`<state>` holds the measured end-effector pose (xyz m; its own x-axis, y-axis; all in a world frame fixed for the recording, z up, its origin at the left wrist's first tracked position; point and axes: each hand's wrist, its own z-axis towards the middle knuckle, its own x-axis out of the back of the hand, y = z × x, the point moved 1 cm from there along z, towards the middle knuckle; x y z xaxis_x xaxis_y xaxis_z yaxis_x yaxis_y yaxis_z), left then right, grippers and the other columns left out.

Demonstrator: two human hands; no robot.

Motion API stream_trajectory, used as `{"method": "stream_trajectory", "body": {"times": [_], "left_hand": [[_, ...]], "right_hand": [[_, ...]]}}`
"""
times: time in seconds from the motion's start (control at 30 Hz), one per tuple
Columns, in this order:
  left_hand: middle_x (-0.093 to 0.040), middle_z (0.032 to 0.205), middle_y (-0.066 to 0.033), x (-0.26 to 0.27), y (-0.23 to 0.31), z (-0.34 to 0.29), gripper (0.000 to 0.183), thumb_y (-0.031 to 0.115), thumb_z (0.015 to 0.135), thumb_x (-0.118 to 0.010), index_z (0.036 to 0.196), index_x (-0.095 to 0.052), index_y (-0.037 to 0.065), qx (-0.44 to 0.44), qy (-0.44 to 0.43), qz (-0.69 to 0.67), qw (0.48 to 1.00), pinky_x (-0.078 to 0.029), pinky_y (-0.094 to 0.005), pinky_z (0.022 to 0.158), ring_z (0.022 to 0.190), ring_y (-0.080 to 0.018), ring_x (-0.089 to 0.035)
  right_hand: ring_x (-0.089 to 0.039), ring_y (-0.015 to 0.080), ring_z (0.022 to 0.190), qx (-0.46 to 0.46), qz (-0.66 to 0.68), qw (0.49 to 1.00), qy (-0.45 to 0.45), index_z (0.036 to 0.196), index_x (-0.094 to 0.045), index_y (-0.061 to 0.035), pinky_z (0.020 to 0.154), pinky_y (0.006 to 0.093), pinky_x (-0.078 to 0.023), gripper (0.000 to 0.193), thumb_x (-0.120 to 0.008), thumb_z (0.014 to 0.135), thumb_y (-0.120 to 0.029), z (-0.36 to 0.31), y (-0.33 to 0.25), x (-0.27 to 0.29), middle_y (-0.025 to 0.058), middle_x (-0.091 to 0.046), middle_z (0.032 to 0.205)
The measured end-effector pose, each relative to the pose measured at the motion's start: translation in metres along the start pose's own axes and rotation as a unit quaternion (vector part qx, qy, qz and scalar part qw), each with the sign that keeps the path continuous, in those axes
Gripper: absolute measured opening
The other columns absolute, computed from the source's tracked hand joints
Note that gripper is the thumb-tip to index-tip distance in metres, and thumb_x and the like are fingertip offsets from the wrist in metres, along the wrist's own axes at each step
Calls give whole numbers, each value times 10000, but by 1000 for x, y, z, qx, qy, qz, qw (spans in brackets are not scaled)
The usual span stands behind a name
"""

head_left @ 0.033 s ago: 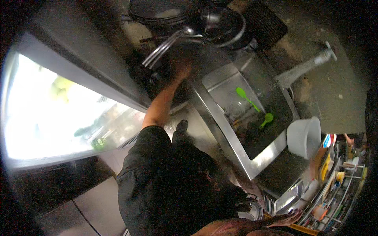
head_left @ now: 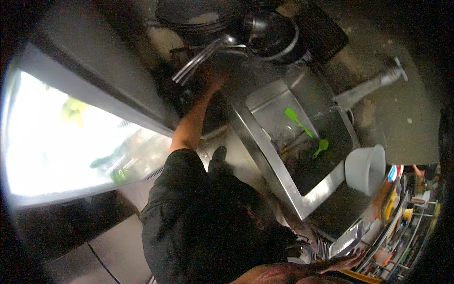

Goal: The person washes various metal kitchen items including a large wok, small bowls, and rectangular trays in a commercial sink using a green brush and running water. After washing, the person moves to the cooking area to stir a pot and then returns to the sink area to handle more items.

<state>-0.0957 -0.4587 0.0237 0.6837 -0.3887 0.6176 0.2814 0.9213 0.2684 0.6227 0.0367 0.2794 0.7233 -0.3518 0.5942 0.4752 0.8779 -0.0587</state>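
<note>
My left hand [head_left: 217, 79] reaches forward over the dark counter left of the metal sink [head_left: 260, 144]. Shadow and blur hide its fingers, so what it touches is unclear. Just beyond it lie long-handled metal utensils [head_left: 198, 61], perhaps ladles, and a dark round pan [head_left: 272, 38]. At the lower right, my right hand [head_left: 349, 260] is open, its fingers stretched out beside metal trays [head_left: 347, 239]. In the sink are a green spatula [head_left: 298, 121] and a green spoon-shaped utensil [head_left: 321, 147].
An open, brightly lit refrigerator [head_left: 71, 137] with greens inside stands at my left. A white tub [head_left: 365, 169] sits at the sink's right corner. Dark stacked pans [head_left: 198, 19] lie at the back. A wire shelf [head_left: 416, 222] holds mixed items at the right.
My left hand has moved slightly forward and left over the dark counter. The view has shifted a little. My right hand stays almost in place.
</note>
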Motion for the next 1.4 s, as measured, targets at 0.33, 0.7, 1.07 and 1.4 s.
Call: {"method": "stream_trajectory", "body": {"times": [0.33,0.7,1.07,1.4], "left_hand": [[-601,1061,-213,0,-83,99,521,296,681,-644,1118,-575,21,152,-372,0,916,-473,-448,850,972,-364,-592],[-624,954,-217,-19,-33,84,421,149,649,-607,1051,-601,22,196,-405,-29,892,-501,-454,759,861,-364,-623],[-631,1011,-195,13,-20,50,629,119,624,-730,1180,-475,-26,217,-297,-292,883,-490,-409,806,917,-345,-618],[-610,990,-248,106,137,106,507,166,665,-649,1139,-524,40,-36,-580,-140,802,-477,-475,812,903,-423,-593]], "right_hand": [[-563,216,976,-370,577,642,-345,1262,-469,-44,777,310,-465,403,-502,920,-255,87,-239,-344,121,-552,1174],[-581,291,966,-280,534,690,-401,1258,-472,-66,737,406,-483,403,-468,926,-295,126,-145,-564,129,-546,1188],[-517,119,670,-487,679,492,-246,1100,-540,5,610,230,-454,278,-589,874,-149,172,-244,-565,45,-600,851],[-533,166,716,-292,483,775,-285,1034,-560,-42,633,266,-430,266,-586,865,-245,212,-248,-527,66,-581,848]]}}
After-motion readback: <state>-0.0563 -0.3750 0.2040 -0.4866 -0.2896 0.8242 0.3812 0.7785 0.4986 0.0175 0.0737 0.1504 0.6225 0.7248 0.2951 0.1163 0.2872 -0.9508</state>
